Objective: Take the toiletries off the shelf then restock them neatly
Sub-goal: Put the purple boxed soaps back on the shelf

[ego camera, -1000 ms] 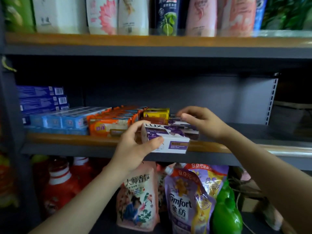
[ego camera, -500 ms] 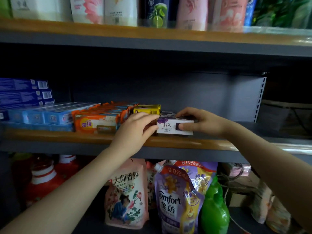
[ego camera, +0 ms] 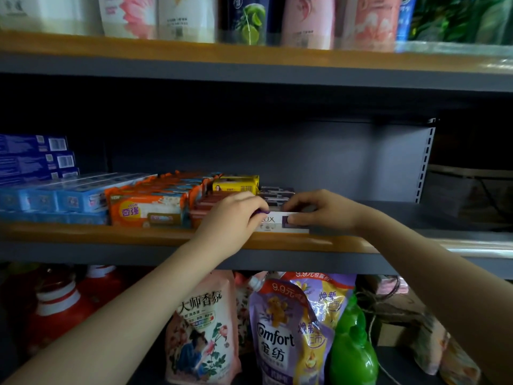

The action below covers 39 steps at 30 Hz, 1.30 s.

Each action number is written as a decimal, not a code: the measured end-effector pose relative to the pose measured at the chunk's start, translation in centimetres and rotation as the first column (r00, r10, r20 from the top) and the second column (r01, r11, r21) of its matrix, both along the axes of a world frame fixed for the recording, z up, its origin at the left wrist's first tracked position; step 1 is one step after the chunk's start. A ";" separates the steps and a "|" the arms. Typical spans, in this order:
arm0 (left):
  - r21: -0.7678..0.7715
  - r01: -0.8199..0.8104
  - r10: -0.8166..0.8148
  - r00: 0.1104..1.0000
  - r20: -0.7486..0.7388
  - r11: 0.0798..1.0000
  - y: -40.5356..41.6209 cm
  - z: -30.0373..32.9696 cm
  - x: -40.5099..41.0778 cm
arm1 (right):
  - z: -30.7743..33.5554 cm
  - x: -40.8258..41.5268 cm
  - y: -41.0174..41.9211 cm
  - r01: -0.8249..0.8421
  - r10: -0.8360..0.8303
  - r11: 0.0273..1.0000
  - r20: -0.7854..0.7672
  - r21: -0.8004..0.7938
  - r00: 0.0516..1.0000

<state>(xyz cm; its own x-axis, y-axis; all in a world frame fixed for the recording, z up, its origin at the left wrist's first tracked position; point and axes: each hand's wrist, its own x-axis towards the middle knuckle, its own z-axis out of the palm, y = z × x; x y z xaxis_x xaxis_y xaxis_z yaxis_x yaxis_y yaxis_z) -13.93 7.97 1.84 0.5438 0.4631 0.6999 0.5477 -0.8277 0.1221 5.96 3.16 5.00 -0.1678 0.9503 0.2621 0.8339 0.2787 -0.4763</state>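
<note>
A white and purple Lux soap box [ego camera: 273, 222] stands on its long edge at the front of the middle shelf [ego camera: 83, 234]. My left hand [ego camera: 231, 218] grips its left end with curled fingers. My right hand [ego camera: 323, 211] holds its right end, thumb on the front face. Behind it lie more dark purple soap boxes [ego camera: 277, 193]. Left of them sit a yellow soap box [ego camera: 236, 184], red-brown boxes [ego camera: 211, 204], orange soap packs [ego camera: 147, 208] and blue toothpaste boxes [ego camera: 55, 198].
The right part of the middle shelf [ego camera: 388, 215] holds nothing I can see. Bottles and pouches [ego camera: 249, 20] line the upper shelf. Below stand refill pouches [ego camera: 280, 329], a green bottle [ego camera: 352, 351] and red bottles [ego camera: 63, 307].
The Lux box, held out in front of the shelf edge a second ago, now stands on the shelf in front of the purple boxes. Both hands stay on its ends.
</note>
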 end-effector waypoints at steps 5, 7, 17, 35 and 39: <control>0.078 0.023 -0.021 0.999 -0.035 0.997 0.3 -0.2 -0.4 | -0.2 1.0 0.5 0.087 -0.088 0.996 -0.085 -0.014 0.992; 0.137 0.036 -0.027 0.997 -0.067 0.990 0.5 -0.4 -0.6 | -0.5 1.2 0.9 0.148 -0.162 0.985 -0.174 -0.093 0.971; 0.189 0.015 0.013 0.990 -0.144 0.982 0.7 -1.5 -0.9 | -0.4 0.1 1.1 0.169 -0.145 0.980 0.207 -0.101 0.968; -0.055 0.297 -0.300 0.909 -0.289 0.953 -6.4 -22.3 0.5 | -18.2 1.1 -12.7 0.136 0.051 0.943 0.537 -0.303 0.842; -0.436 0.106 -0.266 0.908 -0.324 0.893 -7.8 -25.2 1.4 | -21.7 0.2 -11.7 0.258 0.124 0.838 0.628 -0.481 0.768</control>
<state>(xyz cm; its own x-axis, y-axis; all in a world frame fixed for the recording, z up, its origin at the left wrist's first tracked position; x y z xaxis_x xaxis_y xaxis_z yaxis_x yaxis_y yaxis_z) -12.56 0.18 -23.39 0.8268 0.5222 0.2092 0.4587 -0.8411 0.2864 6.18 -8.59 -16.72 -0.0378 0.9148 -0.4020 0.9916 0.0842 0.0983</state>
